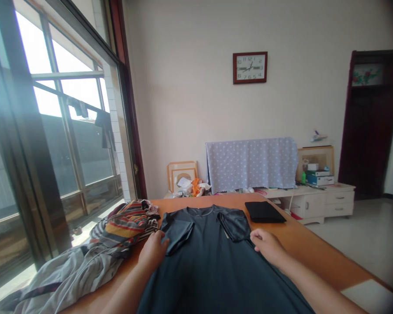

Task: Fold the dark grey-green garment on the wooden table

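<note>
Dark short-sleeved shirt [212, 261], its lower part nearest the camera, lies spread on an orange-brown table [301, 235], neckline at the far end and both sleeves turned inward over the body. Left hand [153, 248] is at the shirt's left edge, just below the sleeve, fingers curled and close together; whether they pinch cloth, I cannot tell. Right hand [265, 245] is at the opposite edge beside the other sleeve, fingers bent loosely toward the thumb, any grip on the fabric likewise unclear. Beyond it sits a flat black bundle [265, 212]; left of the shirt, a clothes heap [124, 226]
</note>
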{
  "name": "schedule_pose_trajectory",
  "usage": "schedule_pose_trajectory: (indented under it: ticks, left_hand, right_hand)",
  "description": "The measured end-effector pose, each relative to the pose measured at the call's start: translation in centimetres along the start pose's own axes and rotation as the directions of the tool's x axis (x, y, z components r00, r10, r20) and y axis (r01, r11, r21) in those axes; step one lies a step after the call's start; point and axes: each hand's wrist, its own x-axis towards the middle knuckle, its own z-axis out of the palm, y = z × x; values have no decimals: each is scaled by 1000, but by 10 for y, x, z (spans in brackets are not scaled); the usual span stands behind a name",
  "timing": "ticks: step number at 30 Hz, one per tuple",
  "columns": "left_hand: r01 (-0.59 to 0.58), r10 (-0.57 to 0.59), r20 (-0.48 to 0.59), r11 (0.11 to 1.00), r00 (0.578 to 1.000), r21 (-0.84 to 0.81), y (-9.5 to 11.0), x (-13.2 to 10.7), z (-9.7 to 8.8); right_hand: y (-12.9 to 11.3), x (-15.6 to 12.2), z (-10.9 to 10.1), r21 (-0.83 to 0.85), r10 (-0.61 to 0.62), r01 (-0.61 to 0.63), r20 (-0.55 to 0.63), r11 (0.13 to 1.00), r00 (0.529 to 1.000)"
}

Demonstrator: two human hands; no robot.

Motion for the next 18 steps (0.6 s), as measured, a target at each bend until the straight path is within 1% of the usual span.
schedule_pose_trajectory:
  ticks: [6, 10, 14, 18]
  left_hand:
    - [-1, 1, -7, 999, 1000, 51, 1, 86, 37]
    - [39, -39, 2, 996, 999, 80, -4, 136, 61]
    - [72, -76, 37, 993, 996, 92, -11, 179, 90]
    - [120, -129, 103, 989, 986, 84, -26, 210, 119]
  right_hand:
    - [10, 102, 37, -50, 55, -55, 1, 997, 998]
    - [18, 163, 60, -150, 75, -76, -11, 986, 997]
    - [21, 209, 82, -298, 51, -52, -12, 953, 999]
    - [25, 239, 101, -422, 49, -35, 23, 906, 999]
